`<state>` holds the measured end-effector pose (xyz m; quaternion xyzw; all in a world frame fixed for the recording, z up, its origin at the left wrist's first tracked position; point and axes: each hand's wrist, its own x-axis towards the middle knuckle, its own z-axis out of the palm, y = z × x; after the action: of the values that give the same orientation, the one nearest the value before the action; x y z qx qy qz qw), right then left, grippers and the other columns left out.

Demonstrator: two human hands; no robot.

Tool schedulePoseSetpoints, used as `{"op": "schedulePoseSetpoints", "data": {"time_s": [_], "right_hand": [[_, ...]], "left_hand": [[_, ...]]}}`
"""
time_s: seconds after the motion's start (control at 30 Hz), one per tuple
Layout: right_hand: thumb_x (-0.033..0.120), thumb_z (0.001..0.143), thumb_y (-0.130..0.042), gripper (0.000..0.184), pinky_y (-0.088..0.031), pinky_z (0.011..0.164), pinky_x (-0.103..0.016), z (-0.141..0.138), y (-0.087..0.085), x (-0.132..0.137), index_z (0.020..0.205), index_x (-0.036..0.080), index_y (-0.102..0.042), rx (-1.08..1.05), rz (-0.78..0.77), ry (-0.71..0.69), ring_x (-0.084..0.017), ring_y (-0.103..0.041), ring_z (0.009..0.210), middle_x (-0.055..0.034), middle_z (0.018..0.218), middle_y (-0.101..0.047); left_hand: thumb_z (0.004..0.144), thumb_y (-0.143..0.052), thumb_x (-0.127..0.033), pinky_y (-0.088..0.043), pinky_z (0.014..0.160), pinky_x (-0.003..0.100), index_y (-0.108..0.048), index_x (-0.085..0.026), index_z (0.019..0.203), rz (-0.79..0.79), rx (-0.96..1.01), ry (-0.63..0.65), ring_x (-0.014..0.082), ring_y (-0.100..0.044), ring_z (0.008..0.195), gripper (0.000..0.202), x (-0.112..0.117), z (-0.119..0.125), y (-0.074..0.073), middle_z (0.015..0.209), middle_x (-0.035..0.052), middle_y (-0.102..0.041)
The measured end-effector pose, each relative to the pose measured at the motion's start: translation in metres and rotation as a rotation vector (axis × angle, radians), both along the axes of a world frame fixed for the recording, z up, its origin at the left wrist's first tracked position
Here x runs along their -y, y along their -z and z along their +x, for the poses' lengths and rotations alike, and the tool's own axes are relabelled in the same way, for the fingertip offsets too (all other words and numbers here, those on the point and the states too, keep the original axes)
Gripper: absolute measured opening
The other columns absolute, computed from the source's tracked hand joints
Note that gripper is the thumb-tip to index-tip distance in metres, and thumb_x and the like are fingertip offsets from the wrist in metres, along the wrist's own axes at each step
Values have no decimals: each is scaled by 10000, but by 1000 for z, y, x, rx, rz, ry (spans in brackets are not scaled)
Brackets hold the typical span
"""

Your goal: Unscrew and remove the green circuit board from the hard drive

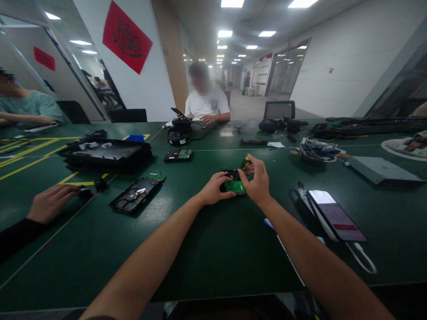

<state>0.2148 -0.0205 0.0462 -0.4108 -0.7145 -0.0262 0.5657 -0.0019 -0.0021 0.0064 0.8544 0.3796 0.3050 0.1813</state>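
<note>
A hard drive with a green circuit board facing up lies on the green table in front of me. My left hand is closed on its left side, with the thumb along the near edge and the fingers over the far side. Over the drive's right end, my right hand pinches a screwdriver with a yellow and black handle. The fingers hide most of the tool, and where its tip rests cannot be made out.
Left of me lie an opened black drive casing, another hard drive and a large black tray. A co-worker's hand reaches in from the left. To my right are a phone, a grey metal box and bundled cables.
</note>
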Motion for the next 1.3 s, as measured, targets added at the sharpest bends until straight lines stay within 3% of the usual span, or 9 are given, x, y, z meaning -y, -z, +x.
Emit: {"op": "schedulePoseSetpoints", "data": {"time_s": [0.17, 0.4, 0.57, 0.7, 0.8, 0.87, 1.07, 1.17, 1.3], "right_hand": [[301, 992, -560, 587, -645, 889, -466, 1, 1, -1, 1555, 290, -394, 17, -8, -16, -249, -686, 1000, -134, 1356, -579], [395, 990, -611, 549, -634, 797, -426, 0, -3, 2, 1502, 279, -453, -30, -12, -21, -227, -669, 927, -128, 1289, -595], [403, 1054, -491, 377, -586, 911, -445, 0, -14, 6, 1405, 282, -560, -81, -55, -53, -238, -663, 1039, -107, 1310, -644], [422, 1055, -507, 299, -545, 981, -442, -1, -20, 5, 1296, 282, -615, -231, -150, -129, -231, -665, 1100, -82, 1285, -685], [446, 1023, -576, 266, -564, 904, -376, -3, -21, 3, 1226, 276, -600, -402, -236, -261, -207, -678, 1067, -71, 1246, -710], [461, 986, -637, 278, -572, 772, -311, -3, -22, 2, 1180, 270, -586, -508, -301, -343, -171, -684, 921, -59, 1172, -730], [470, 901, -744, 385, -411, 437, -203, 0, -26, 3, 1219, 280, -643, -615, -455, -473, -59, -543, 553, -13, 1061, -681], [494, 875, -764, 391, -409, 412, -202, 1, -26, 4, 1182, 266, -682, -620, -500, -492, -61, -577, 543, -19, 1063, -680], [541, 880, -741, 404, -524, 495, -230, 1, -28, 6, 1151, 255, -654, -682, -543, -552, -110, -694, 630, -47, 1143, -709]], "left_hand": [[760, -859, -549, -340, 1234, 547, -649, -238, 1330, -15, 2, -3, 352, -387, 1494, 682, 0, 0, 0, 1549, 150, -478], [767, -844, -566, -349, 1231, 530, -655, -215, 1324, -8, -6, -2, 349, -389, 1491, 685, -1, -1, 1, 1540, 164, -481], [769, -833, -594, -334, 1239, 542, -661, -228, 1326, -25, -7, -8, 353, -373, 1505, 689, -1, -1, 1, 1542, 153, -489], [765, -833, -602, -340, 1236, 545, -658, -234, 1329, -25, -5, -9, 351, -384, 1498, 696, -2, 0, 2, 1546, 150, -486], [762, -838, -594, -338, 1238, 543, -650, -230, 1337, -17, -5, -2, 349, -387, 1496, 707, -2, 0, 1, 1546, 150, -488], [763, -841, -586, -339, 1237, 551, -646, -235, 1341, -18, -5, -1, 351, -387, 1496, 703, -1, 0, 0, 1549, 146, -486], [767, -849, -551, -339, 1233, 561, -650, -238, 1332, -12, 0, 0, 357, -390, 1494, 676, 2, 0, -3, 1553, 145, -484], [768, -845, -557, -348, 1230, 550, -654, -232, 1326, -18, -2, 3, 357, -390, 1494, 673, 2, 0, -3, 1545, 149, -487], [774, -835, -568, -353, 1227, 545, -655, -233, 1322, -28, -16, 0, 354, -393, 1492, 667, 2, 0, -4, 1555, 151, -468]]}}
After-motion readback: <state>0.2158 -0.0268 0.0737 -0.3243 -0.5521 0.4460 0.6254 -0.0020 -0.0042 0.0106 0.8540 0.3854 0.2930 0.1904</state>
